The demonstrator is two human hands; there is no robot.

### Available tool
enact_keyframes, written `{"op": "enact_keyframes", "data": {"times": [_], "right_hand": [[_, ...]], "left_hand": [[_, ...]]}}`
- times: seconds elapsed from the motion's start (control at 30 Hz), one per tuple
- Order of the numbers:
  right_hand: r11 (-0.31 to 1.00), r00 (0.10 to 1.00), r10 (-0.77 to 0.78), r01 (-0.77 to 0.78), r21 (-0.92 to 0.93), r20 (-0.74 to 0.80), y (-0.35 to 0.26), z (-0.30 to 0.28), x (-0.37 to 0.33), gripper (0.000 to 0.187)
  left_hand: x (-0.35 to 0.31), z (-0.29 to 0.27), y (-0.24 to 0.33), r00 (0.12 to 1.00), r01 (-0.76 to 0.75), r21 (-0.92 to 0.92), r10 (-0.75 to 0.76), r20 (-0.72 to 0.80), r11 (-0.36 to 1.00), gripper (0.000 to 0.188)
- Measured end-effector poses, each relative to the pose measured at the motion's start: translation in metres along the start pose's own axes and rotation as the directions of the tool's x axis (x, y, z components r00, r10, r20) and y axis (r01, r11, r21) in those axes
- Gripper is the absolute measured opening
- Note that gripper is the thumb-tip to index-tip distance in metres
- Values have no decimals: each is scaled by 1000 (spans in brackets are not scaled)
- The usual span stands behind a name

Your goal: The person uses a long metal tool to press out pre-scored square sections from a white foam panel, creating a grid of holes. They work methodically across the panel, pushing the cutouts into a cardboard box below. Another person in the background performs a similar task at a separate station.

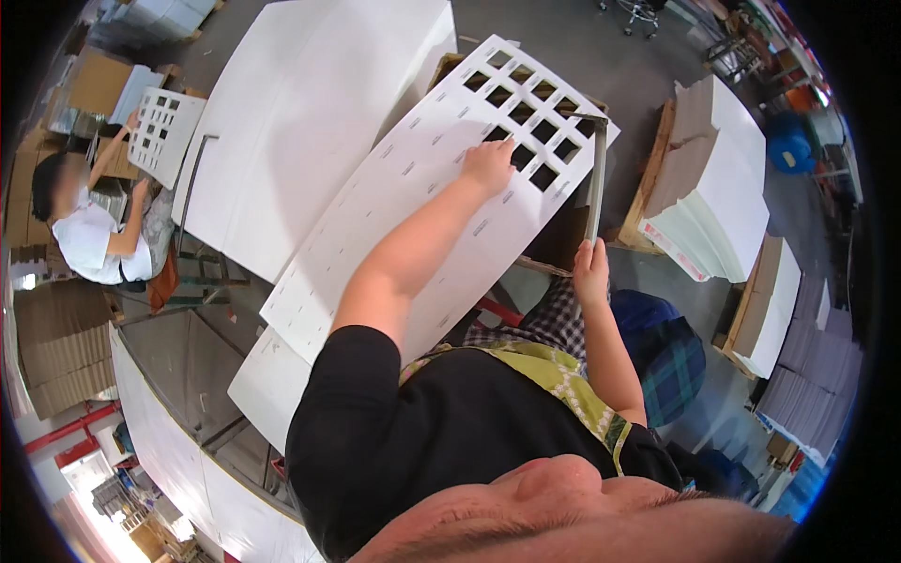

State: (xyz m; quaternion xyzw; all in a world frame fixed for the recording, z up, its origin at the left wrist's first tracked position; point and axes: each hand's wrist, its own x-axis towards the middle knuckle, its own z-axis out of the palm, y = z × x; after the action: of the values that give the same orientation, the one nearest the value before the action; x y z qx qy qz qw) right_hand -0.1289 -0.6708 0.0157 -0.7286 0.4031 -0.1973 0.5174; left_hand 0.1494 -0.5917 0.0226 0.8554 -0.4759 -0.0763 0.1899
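Indoors, grey floor (540, 26): right hand (590, 272) grips bar (596, 188); left hand (488, 167) (grip unclear) on board (432, 155).

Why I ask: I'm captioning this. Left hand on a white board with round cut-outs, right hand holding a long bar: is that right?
Not quite: the head view shows square cut-outs, not round. The left hand is on the white board, the right hand holding a long bar.
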Motion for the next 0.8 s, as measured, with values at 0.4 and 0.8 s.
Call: {"op": "enact_keyframes", "data": {"times": [0.4,0.8], "right_hand": [[990,993,119,-118,73,-17,30,-29,-6,25],[818,981,138,-34,-574,139,-21,-71,9,28]], "left_hand": [[68,44,13,936,305,353,-347,63,885,25],[69,43,14,950,253,338,-299,91,906,26]]}}
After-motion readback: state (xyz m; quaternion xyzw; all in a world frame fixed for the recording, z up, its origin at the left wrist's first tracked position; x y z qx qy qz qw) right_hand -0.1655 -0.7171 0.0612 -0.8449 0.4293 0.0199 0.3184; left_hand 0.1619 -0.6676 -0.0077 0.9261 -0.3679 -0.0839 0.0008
